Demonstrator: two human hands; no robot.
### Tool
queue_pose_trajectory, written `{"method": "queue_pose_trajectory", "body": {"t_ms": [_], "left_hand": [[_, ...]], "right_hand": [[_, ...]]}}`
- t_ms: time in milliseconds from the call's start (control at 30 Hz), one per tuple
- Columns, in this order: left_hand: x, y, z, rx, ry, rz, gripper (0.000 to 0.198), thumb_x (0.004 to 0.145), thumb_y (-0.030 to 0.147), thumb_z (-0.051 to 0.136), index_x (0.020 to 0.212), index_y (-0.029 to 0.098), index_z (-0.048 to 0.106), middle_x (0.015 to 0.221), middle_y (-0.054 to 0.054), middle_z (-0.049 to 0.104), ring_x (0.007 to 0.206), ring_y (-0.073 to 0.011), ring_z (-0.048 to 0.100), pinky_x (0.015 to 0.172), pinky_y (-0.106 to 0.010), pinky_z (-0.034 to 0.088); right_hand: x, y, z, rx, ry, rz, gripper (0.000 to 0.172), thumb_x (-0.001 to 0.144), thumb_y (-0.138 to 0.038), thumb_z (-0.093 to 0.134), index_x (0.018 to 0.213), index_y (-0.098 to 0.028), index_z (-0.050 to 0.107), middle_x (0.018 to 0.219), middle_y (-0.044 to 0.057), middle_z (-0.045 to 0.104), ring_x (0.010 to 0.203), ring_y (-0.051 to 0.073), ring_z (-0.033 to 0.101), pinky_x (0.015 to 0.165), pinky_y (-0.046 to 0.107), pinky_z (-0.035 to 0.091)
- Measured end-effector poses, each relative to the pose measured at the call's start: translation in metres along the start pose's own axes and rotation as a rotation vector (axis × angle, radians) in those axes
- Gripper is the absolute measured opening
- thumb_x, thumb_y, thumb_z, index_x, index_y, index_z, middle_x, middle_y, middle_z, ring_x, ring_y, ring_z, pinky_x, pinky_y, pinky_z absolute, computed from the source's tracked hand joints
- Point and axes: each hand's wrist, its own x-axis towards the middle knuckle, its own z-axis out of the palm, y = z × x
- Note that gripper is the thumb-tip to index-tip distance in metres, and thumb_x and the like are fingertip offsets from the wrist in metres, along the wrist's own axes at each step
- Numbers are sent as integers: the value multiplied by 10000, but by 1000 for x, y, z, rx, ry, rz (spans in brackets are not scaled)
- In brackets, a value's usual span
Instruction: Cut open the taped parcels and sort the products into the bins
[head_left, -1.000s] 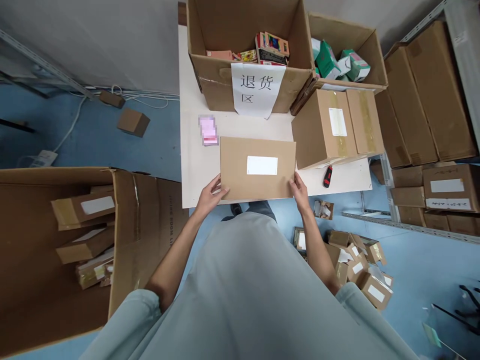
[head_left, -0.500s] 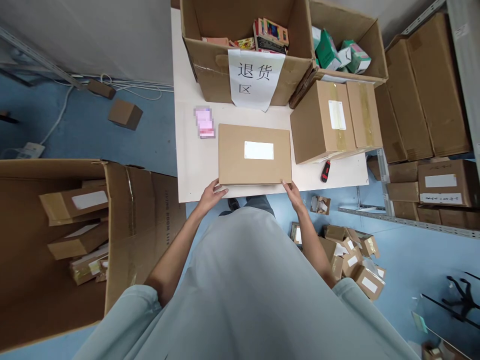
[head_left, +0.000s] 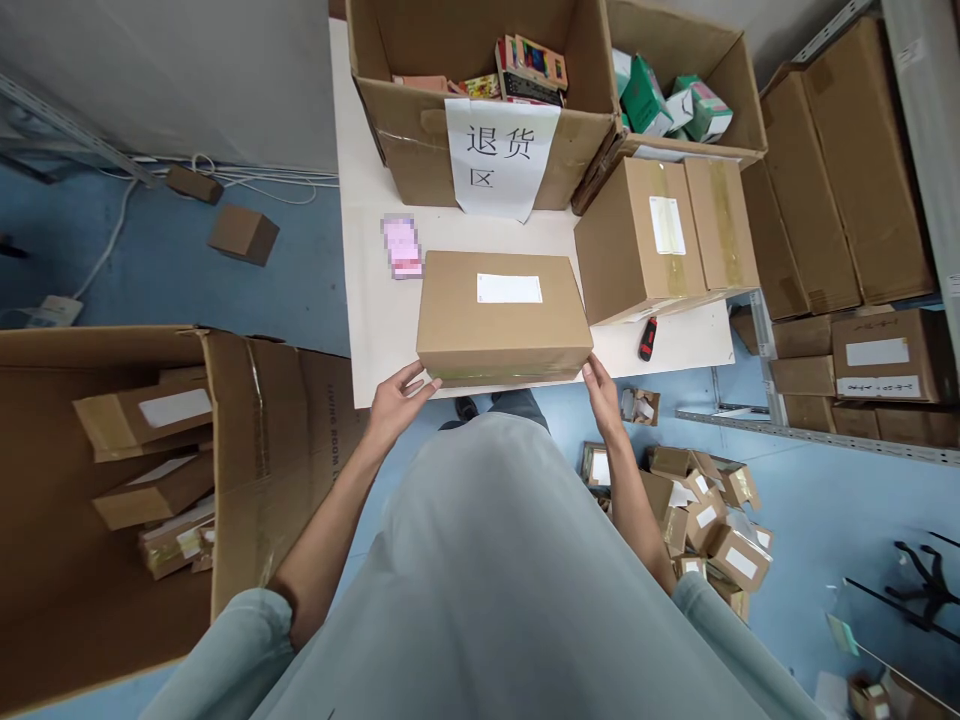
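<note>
A closed cardboard box point(head_left: 499, 328) with a white label point(head_left: 510, 289) lies in front of me at the table's near edge, its taped front side partly showing. My left hand point(head_left: 399, 402) grips its near left corner, thumb towards the front side. At the near right corner my right hand point(head_left: 602, 396) holds the box, with some fingertips hidden beside and under it. The near side seems raised a little off the white table point(head_left: 371, 340); the underside is hidden.
Behind the box stands an open carton point(head_left: 412, 150) with a paper sign and small colourful packs. Taped boxes point(head_left: 660, 240) and a red-black cutter point(head_left: 648, 339) are to the right. A large carton point(head_left: 247, 440) with parcels stands left. Discarded boxes point(head_left: 697, 510) lie on the floor.
The near side of the box has come up and closer to me, so its taped front shows more. Both hands moved with it and spread slightly apart.
</note>
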Motion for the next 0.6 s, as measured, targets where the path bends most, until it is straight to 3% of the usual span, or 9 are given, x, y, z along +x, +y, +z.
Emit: {"method": "queue_pose_trajectory", "body": {"t_ms": [100,200,300,500,600], "left_hand": [[-4,26,-7,-24,42,81,855,803,646,938,1476,142,779,1597,-172,734,1551,-411,650,1349,-615,502],[-3,52,-11,-70,64,180,781,849,606,923,1492,185,783,1612,-154,728,1565,-396,643,1354,-611,501],[3,65,-12,-107,99,237,752,861,576,924,1501,207,782,1622,-152,720,1565,-392,646,1360,-607,497],[20,58,-7,-23,31,249,871,838,629,927,1584,235,711,1691,-150,663,1599,-408,606,1353,-625,493],[20,53,-2,-1,12,270,972,845,652,925,1680,263,615,1769,-151,582,1639,-409,558,1352,-618,491]], "right_hand": [[5,-23,-8,-5,61,-34,1036,973,-945,629,1680,-189,648,1773,152,583,1701,368,498,1446,572,350],[15,-46,-14,27,68,-102,932,1016,-896,630,1688,-250,646,1780,102,585,1706,332,498,1455,549,343],[27,-59,-14,38,44,-161,860,1045,-867,617,1682,-290,655,1780,67,590,1726,308,469,1471,529,312],[50,-40,4,-87,17,-82,1121,913,-964,695,1721,-192,603,1808,157,531,1732,348,455,1475,551,276],[55,-26,10,-130,45,-116,1072,968,-931,652,1736,-188,580,1816,158,517,1735,329,453,1472,550,273]]}}
